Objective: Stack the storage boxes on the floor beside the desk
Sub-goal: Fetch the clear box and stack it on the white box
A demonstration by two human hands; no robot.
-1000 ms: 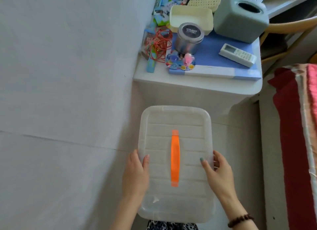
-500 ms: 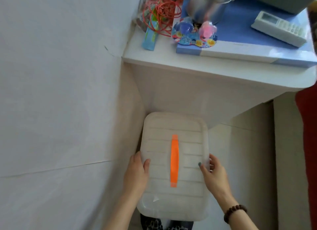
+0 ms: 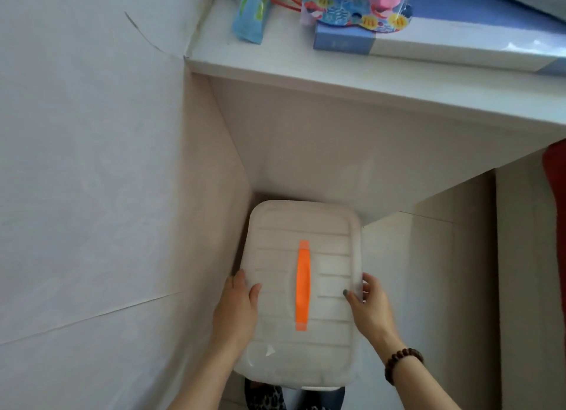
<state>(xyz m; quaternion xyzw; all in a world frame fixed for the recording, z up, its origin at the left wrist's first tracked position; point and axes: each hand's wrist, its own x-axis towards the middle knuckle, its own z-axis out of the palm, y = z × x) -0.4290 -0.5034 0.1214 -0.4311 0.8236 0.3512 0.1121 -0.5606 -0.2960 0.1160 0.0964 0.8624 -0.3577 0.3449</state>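
**Box low in the corner, both hands gripping it**

I hold the translucent white plastic storage box, the one with a flat orange handle strip along its lid, in the lower middle of the frame. It sits in the nook between the pale wall on the left and the side panel of the white desk above it.

My left hand grips the left rim, thumb lying on the lid and fingers curled under out of sight. My right hand grips the right rim the same way, thumb on top and fingers wrapped over the edge.

I cannot tell whether the box is resting on anything yet. A thin white edge peeks out below its near rim, but I can't say what it is.

The gap on the left looks tight, so my left knuckles could get pinched against the wall. The far rim could also catch the desk panel and tip the box. The smooth plastic might slip if I ease my grip before it is seated, and setting it down crooked would leave the stack wobbly.
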